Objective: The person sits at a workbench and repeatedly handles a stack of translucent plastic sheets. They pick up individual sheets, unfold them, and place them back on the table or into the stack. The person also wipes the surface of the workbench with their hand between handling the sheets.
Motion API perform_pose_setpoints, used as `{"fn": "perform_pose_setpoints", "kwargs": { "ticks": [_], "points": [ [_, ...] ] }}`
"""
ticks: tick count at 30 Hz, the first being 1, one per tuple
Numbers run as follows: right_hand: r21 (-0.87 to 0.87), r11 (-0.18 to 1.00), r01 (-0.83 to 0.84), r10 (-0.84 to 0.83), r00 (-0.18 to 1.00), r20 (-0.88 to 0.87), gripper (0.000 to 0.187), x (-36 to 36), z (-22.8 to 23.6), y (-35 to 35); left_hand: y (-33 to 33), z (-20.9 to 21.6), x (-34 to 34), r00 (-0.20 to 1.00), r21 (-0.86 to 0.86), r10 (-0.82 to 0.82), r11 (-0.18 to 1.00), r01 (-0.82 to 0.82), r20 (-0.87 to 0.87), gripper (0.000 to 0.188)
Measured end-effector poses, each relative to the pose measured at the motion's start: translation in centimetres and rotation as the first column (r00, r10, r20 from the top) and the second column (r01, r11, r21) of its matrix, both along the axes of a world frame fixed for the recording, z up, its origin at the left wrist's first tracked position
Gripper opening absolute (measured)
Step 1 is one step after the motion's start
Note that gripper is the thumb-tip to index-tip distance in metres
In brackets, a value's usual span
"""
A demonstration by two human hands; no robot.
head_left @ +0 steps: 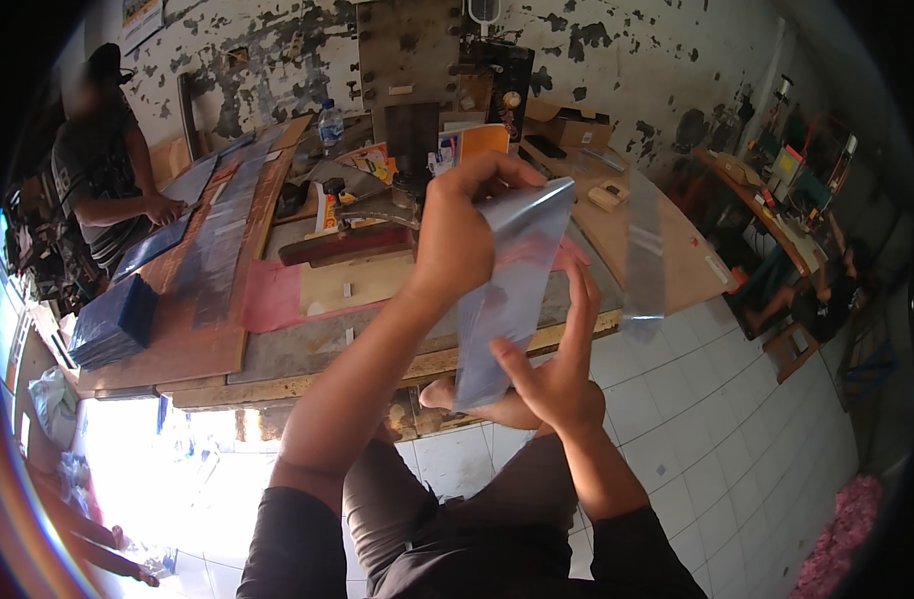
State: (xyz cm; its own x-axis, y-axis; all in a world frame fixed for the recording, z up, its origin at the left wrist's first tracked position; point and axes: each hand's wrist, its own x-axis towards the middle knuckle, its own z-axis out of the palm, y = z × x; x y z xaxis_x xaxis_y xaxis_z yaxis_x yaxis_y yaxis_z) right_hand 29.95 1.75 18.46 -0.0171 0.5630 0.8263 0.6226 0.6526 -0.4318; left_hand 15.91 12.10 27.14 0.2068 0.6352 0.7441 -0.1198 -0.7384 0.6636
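Observation:
My left hand [459, 232] is raised in front of me and pinches the top edge of a clear, glossy plastic sheet [512, 280]. The sheet hangs tilted down toward my lap. My right hand [555, 371] is below it, thumb on the sheet's front, the other fingers spread and lying against its right edge. Behind the sheet stands a metal press machine [414, 80] on a wooden workbench [307, 374].
A long strip of clear plastic [643, 250] hangs over the bench's right edge. A stack of dark blue sheets [117, 321] lies at the left end. A person in a grey shirt [102, 170] works at the far left. White tiled floor [736, 419] lies to the right.

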Motion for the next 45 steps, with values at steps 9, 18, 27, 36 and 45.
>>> {"fn": "perform_pose_setpoints", "kwargs": {
  "ticks": [9, 18, 27, 36, 45],
  "points": [
    [0.079, 0.978, 0.193, -0.187, 0.979, -0.078, 0.117, -0.9, 1.0, 1.7, -1.9, 1.1, 2.1, 0.939, 0.341, 0.321, 0.902, -0.265, -0.121, 0.037],
    [0.318, 0.859, 0.402, -0.483, 0.842, 0.239, 0.086, 0.1, 8.5, 1.0, -1.6, 0.6, 4.2, 0.874, 0.433, 0.486, 0.792, -0.432, -0.016, 0.032],
    [0.352, 0.881, 0.315, -0.441, 0.816, 0.373, 0.055, 2.4, 12.3, 0.5, -2.3, 2.0, 5.3, 0.871, 0.339, 0.485, 0.835, -0.434, -0.081, 0.065],
    [0.372, 0.873, 0.317, -0.462, 0.782, 0.419, 0.022, 2.3, 14.1, 0.5, -2.5, 1.9, 5.2, 0.884, 0.331, 0.467, 0.839, -0.431, -0.032, 0.072],
    [0.393, 0.783, 0.481, -0.609, 0.722, 0.329, 0.014, 6.0, 19.2, -1.5, -5.9, -7.7, 3.7, 0.894, 0.070, 0.305, 0.952, -0.299, -0.329, 0.049]
  ]
}}
